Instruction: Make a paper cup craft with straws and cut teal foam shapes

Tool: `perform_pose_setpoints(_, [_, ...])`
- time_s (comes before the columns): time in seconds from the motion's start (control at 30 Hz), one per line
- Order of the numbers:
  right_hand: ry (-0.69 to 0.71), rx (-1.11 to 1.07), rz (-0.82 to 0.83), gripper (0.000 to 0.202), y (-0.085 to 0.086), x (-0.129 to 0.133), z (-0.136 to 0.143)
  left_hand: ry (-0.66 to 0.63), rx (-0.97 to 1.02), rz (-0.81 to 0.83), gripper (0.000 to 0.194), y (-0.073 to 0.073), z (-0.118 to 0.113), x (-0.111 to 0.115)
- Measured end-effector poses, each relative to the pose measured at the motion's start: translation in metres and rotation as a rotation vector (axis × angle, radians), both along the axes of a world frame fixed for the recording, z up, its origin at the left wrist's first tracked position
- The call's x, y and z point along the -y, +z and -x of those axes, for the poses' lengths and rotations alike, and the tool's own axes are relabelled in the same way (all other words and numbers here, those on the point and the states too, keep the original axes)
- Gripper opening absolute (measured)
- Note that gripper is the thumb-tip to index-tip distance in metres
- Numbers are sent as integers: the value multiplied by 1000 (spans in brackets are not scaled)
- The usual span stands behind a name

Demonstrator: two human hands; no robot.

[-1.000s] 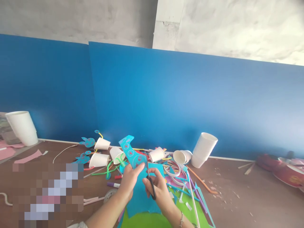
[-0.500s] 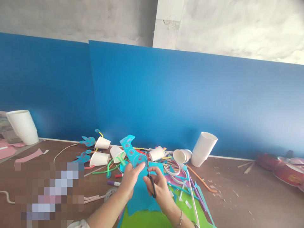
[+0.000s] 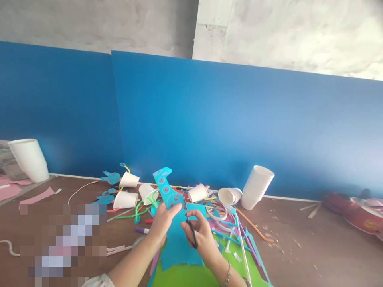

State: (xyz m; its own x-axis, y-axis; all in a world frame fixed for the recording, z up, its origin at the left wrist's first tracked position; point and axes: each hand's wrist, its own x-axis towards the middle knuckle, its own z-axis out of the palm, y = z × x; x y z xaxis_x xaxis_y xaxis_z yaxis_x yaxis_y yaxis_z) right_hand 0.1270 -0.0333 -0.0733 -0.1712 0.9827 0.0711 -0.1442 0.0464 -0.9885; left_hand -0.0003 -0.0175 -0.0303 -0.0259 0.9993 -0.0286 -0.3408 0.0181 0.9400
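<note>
My left hand [image 3: 164, 225] pinches a strip of blue paper [image 3: 163, 185] between thumb and fingers. Circles, hearts and a round face are drawn on the strip, and its top end is bent to the right. In my right hand [image 3: 201, 233] is a pair of black-handled scissors [image 3: 188, 215], with the blades pointing up along the strip's right edge. Whether the blades touch the paper I cannot tell. Below both hands lies a larger blue sheet [image 3: 182, 249] over a green sheet [image 3: 182, 277].
White paper cups [image 3: 125, 200] lie on their sides, some with bent straws. Cup stacks stand at right [image 3: 256, 187] and left [image 3: 30, 159]. Blue rabbit-shaped cutouts [image 3: 111, 177] lie at the back left. Straws [image 3: 248, 247] and scraps cover the right side. A red container [image 3: 363, 215] sits far right.
The blue strip has turned slightly clockwise and shifted a little right in my left hand. My right hand and the scissors have barely moved.
</note>
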Motion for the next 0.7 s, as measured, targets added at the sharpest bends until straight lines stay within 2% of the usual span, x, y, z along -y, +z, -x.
perform_pose_setpoints(0.17, [-6,15,-7,44,-3,0,2,79,-12,25,31,-8,-2,-1])
perform_pose_setpoints(0.37, [16,14,-31,43,-2,0,1,13,-26,7,26,-9,-3,-1])
perform_pose_setpoints(0.7, [17,23,-8,42,1,0,-2,8,-58,19,29,-6,0,-4])
